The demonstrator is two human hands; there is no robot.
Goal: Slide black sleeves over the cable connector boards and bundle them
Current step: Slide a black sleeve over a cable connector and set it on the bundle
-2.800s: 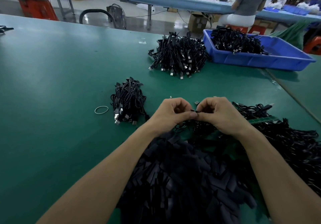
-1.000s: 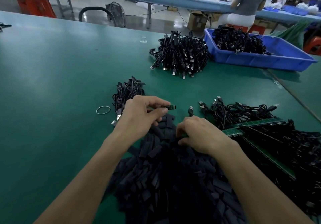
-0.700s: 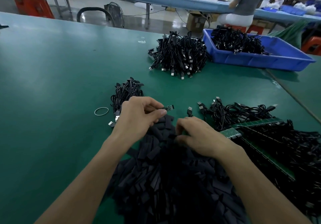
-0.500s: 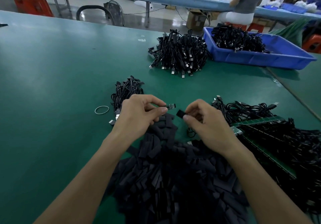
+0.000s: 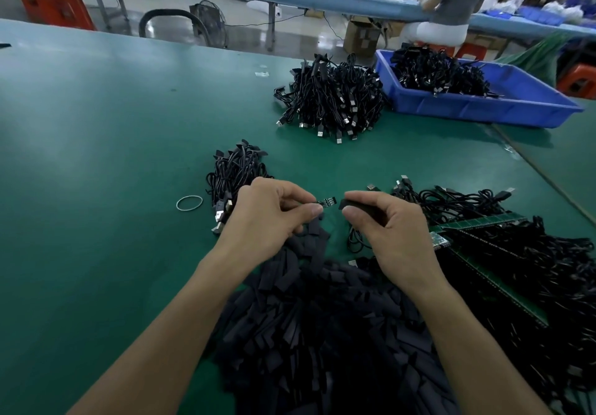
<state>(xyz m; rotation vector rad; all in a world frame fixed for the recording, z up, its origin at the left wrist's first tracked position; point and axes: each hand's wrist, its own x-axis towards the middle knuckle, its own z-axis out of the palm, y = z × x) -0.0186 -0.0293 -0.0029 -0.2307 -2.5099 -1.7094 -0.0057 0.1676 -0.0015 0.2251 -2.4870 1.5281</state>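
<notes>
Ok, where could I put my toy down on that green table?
The table is bare on its whole left side, left of the rubber band. So is the strip between the small bundle and the big cable pile. The near edge is crowded: sleeves in front, loose cables on the right.

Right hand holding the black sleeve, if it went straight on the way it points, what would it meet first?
Probably the connector board pinched in the left hand: the right hand aims its black sleeve leftward at the board's tip across a small gap. Depth is unclear from one view.
</notes>
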